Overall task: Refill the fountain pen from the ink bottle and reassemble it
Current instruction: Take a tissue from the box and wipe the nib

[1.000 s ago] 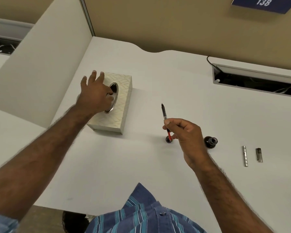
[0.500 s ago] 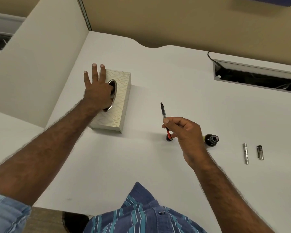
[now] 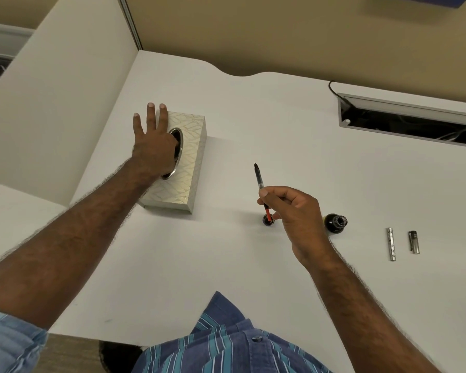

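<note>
On desk: left hand flat on tissue box; right hand pinches pen section; open ink bottle beside.

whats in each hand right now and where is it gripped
The right hand pinches the pen's inner part near its orange lower end, nib up. The left hand holds nothing visible, resting on the tissue box.

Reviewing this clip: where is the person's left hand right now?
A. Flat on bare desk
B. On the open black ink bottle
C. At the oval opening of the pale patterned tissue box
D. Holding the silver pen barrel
C: the left hand lies on the pale patterned tissue box, thumb side dipping into its oval opening.
</note>
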`<state>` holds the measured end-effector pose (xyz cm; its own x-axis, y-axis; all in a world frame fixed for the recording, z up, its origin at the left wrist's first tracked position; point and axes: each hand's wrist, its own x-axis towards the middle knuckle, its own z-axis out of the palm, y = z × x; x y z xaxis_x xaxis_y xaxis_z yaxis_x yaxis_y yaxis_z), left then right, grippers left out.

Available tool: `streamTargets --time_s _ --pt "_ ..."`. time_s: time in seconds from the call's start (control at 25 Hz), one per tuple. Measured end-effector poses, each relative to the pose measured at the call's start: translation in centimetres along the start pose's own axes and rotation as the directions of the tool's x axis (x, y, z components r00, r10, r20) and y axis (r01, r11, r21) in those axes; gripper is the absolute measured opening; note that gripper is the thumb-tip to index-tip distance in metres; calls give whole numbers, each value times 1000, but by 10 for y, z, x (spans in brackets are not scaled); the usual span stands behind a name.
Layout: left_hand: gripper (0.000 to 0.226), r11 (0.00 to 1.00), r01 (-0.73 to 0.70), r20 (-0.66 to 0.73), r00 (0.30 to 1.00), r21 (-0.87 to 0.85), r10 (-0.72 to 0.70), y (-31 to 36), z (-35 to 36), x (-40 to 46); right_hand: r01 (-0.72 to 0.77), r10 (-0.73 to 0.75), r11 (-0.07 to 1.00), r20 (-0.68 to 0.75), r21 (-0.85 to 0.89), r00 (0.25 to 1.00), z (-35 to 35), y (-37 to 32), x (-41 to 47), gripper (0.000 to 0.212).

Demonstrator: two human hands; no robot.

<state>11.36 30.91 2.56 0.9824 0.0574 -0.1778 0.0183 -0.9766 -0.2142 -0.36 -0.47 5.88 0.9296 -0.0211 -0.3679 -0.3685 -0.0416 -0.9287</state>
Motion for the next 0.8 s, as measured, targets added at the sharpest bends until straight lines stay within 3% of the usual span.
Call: streamTargets --time_s 0.4,0.8 --pt "16 978 -88 -75 994 -191 75 -10 -2 -8 -8 8 1000 -5 -3 1000 0 -2 1 6" --pt "19 867 -172 -284 958 -468 37 -26 9 -26 -7 7 1000 -2 -4 1000 0 0 0 6"
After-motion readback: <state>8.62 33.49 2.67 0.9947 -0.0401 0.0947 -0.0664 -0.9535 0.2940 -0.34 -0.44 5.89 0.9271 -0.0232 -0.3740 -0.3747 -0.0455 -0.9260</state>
